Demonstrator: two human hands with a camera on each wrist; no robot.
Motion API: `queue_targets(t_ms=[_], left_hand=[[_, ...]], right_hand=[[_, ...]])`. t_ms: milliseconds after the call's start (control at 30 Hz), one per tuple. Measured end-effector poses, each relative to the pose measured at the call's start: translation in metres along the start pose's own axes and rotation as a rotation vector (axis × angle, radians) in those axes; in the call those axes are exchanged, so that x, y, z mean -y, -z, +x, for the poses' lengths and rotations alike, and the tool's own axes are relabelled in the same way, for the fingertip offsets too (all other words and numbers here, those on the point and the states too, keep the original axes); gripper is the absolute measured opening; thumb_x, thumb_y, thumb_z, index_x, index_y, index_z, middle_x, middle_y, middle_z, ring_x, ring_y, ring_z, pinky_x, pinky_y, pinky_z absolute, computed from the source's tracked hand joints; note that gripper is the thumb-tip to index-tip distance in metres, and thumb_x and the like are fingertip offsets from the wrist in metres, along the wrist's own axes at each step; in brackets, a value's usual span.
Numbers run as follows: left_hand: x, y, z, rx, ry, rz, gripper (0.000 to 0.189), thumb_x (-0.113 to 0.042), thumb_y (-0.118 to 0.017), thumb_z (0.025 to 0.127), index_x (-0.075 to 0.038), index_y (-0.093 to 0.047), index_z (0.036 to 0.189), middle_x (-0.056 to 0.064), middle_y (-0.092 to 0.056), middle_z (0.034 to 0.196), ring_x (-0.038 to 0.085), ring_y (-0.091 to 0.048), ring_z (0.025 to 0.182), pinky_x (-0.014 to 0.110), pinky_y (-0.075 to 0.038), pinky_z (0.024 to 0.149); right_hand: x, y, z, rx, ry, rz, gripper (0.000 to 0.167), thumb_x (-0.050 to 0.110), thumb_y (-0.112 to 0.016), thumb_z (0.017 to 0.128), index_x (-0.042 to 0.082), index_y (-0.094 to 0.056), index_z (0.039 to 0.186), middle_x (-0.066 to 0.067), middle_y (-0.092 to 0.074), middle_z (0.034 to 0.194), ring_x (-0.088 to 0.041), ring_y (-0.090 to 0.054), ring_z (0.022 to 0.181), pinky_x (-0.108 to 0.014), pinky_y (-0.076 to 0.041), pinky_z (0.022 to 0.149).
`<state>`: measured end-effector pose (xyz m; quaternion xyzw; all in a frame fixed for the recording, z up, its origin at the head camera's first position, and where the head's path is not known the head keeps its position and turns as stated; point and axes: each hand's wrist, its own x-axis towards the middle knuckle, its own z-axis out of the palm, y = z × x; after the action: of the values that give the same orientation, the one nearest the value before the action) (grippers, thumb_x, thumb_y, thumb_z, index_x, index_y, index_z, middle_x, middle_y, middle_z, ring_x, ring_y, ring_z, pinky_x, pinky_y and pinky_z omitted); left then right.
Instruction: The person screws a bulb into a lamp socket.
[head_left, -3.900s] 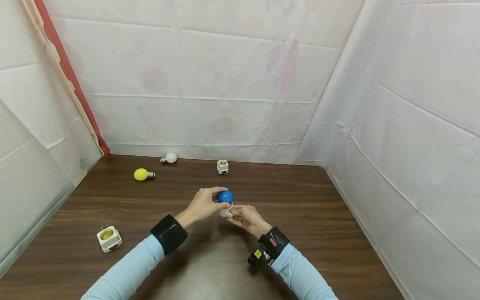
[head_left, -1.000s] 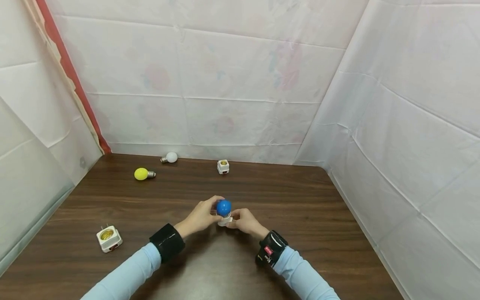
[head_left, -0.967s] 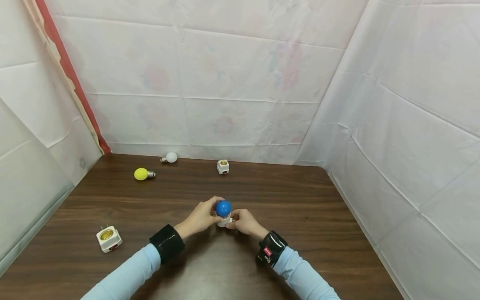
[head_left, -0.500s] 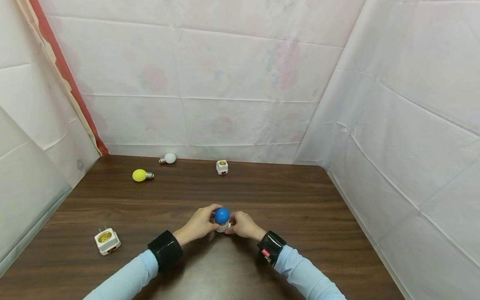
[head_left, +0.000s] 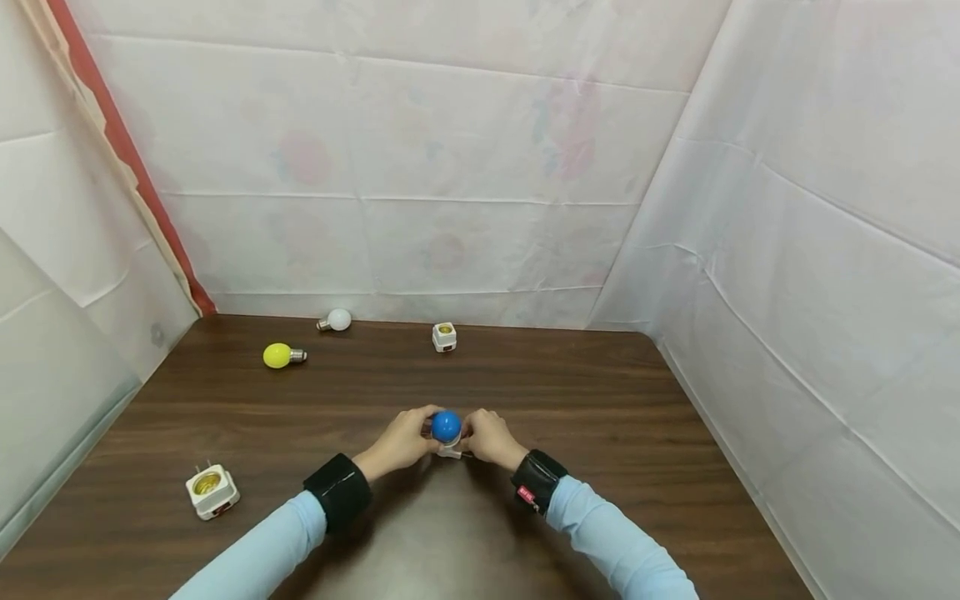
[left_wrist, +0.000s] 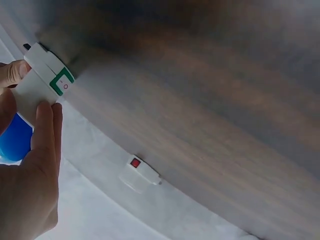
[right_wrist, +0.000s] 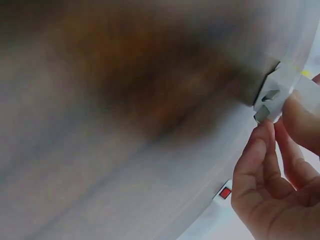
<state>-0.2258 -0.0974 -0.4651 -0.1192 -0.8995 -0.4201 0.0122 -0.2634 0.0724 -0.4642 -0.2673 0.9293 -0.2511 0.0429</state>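
Observation:
A blue light bulb [head_left: 446, 426] stands upright in a white bulb socket [head_left: 450, 452] near the middle of the table. My left hand [head_left: 401, 440] holds the socket from the left, its fingers round the bulb's side. From the right, my right hand [head_left: 491, 438] pinches the same socket between thumb and fingers. A green-framed switch [left_wrist: 62, 81] shows on the socket in the left wrist view. In the right wrist view, flat plug prongs [right_wrist: 270, 95] stick out beside my fingertips. Whether the socket touches the tabletop, I cannot tell.
Another white socket [head_left: 212, 492] lies at the left front, prongs pointing away. A third socket [head_left: 444, 337] stands at the back. A yellow bulb [head_left: 277, 356] and a white bulb [head_left: 340, 320] lie at the back left. White sheeting [head_left: 480, 167] walls the dark wood table [head_left: 600, 417].
Both hands have brought the blue bulb and its socket lower and nearer to me. My right hand has turned, its fingers now closer round the socket. The other bulbs and sockets stay put.

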Motion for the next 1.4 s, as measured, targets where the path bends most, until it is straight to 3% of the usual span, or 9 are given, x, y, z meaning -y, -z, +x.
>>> queue_targets(t_ms=[133,433,733,1067,1267,1400], left_hand=[[0.002,-0.001,0.014,-0.015,0.027,-0.025,0.044,-0.004,-0.074,0.073,-0.004,-0.059,0.115,0.016,-0.064,0.11,0.027,-0.063,0.096,0.041,-0.051,0.081],[0.01,-0.006,0.056,-0.033,0.053,-0.021,0.048,-0.004,-0.072,0.074,-0.002,-0.056,0.12,0.015,-0.063,0.113,0.025,-0.061,0.097,0.041,-0.049,0.084],[-0.004,-0.01,0.087,-0.098,0.146,-0.035,0.052,0.0,-0.07,0.075,0.0,-0.053,0.124,0.02,-0.059,0.119,0.031,-0.057,0.104,0.047,-0.045,0.091],[-0.006,-0.023,0.09,-0.083,0.191,-0.029,0.056,0.0,-0.068,0.078,0.0,-0.048,0.13,0.022,-0.055,0.124,0.034,-0.056,0.108,0.049,-0.045,0.091],[-0.005,-0.023,0.09,-0.066,0.181,-0.046,0.058,-0.001,-0.067,0.08,-0.001,-0.044,0.133,0.022,-0.053,0.127,0.035,-0.053,0.113,0.05,-0.044,0.094],[-0.002,-0.019,0.091,-0.07,0.157,-0.075,0.062,0.002,-0.065,0.078,0.0,-0.04,0.135,0.022,-0.052,0.128,0.032,-0.054,0.109,0.046,-0.046,0.091]], right_hand=[[-0.008,0.003,0.011,-0.019,-0.022,0.022,0.01,0.014,-0.076,0.073,0.007,-0.069,0.069,0.001,-0.065,0.064,-0.007,-0.054,0.058,-0.024,-0.043,0.056],[-0.029,0.004,0.041,-0.156,-0.134,0.067,0.007,0.013,-0.078,0.07,0.007,-0.074,0.071,-0.002,-0.07,0.072,-0.015,-0.061,0.068,-0.029,-0.049,0.062],[-0.036,0.012,0.065,-0.201,-0.291,0.055,0.005,0.011,-0.076,0.073,0.007,-0.073,0.076,-0.006,-0.07,0.08,-0.023,-0.063,0.073,-0.034,-0.051,0.062],[-0.048,0.008,0.063,-0.18,-0.35,0.103,0.005,0.012,-0.074,0.075,0.007,-0.073,0.076,-0.007,-0.07,0.082,-0.022,-0.061,0.071,-0.034,-0.05,0.059],[-0.048,0.008,0.061,-0.175,-0.331,0.095,0.007,0.014,-0.073,0.077,0.007,-0.073,0.079,-0.007,-0.07,0.082,-0.022,-0.063,0.073,-0.033,-0.051,0.06],[-0.044,0.01,0.061,-0.156,-0.27,0.038,0.01,0.017,-0.07,0.08,0.007,-0.073,0.081,-0.005,-0.07,0.08,-0.019,-0.063,0.07,-0.031,-0.05,0.058]])
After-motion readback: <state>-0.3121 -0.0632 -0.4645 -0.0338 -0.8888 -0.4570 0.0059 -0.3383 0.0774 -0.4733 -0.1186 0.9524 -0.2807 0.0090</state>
